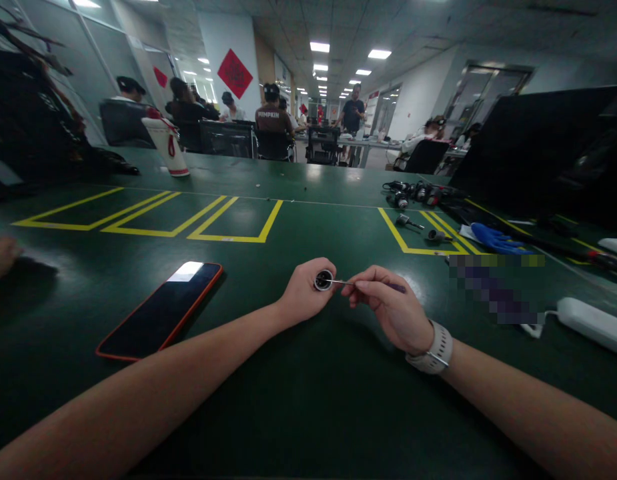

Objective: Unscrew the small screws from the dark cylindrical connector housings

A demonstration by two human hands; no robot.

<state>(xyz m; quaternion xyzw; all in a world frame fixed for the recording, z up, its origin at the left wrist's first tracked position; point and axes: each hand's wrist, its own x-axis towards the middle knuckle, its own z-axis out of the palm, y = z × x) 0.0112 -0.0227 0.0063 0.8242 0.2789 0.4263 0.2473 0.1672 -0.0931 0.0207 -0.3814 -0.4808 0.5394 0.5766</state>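
Spreading beneath everything, one green table [318, 407] bears three yellow taped outlines [245, 240] at left and at least one more at right. One white cup [171, 150] with red trim stands toward the far edge. One white bar [595, 323] with a cord, one phone [165, 310] with an orange-red border and one blue glove [498, 239] come next. Another person's hand [1, 257] shows at the left border. Two loose metal parts [411, 223] lie by the right outline; the dark cluster [415, 192] beyond is too jumbled to count.

The left hand [304, 292] curls around one short cylinder [323, 280], centred ahead of the two forearms [203, 363]; its pale, round rim surrounds a dark hollow facing the camera. The right hand [391, 307] pinches one thin, purple-handled tool [342, 283], its shaft reaching the cylinder's mouth; whether the tip touches inside, I cannot tell.

Green surface widens between the forearms, and a wedge of it separates the phone's far end from the left hand.
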